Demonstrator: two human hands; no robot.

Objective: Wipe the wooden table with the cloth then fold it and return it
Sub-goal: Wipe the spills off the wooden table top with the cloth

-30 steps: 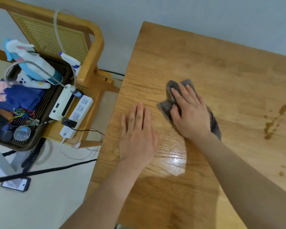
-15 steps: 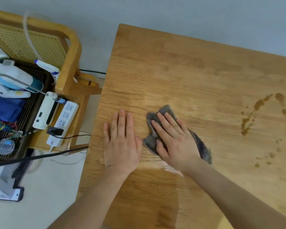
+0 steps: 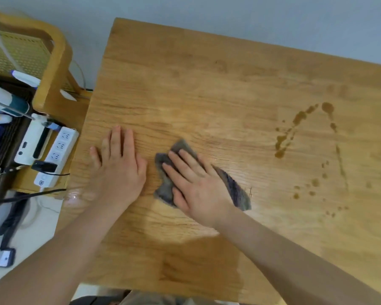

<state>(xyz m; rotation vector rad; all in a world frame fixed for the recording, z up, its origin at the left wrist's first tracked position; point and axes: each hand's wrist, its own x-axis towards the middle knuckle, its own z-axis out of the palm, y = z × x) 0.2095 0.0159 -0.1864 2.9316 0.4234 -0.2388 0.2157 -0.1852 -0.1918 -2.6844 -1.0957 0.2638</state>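
Observation:
A grey cloth [image 3: 234, 190] lies crumpled on the wooden table [image 3: 207, 84], near its left front part. My right hand [image 3: 196, 183] presses flat on the cloth with fingers spread, covering its middle. My left hand [image 3: 119, 166] rests palm down on the bare wood just left of the cloth, holding nothing. Brown liquid stains [image 3: 295, 128] and several small drops mark the table to the right of the cloth.
A wooden chair [image 3: 53, 62] with a cane back stands left of the table, loaded with a white power strip [image 3: 57, 155], a white device [image 3: 31, 142], bottles and cables. A phone [image 3: 2, 258] lies on the pale floor. A grey wall runs behind the table.
My right hand has slid the cloth toward me and slightly left over the wood. My left hand stayed flat beside it. The view shifted, showing more of the stains on the right.

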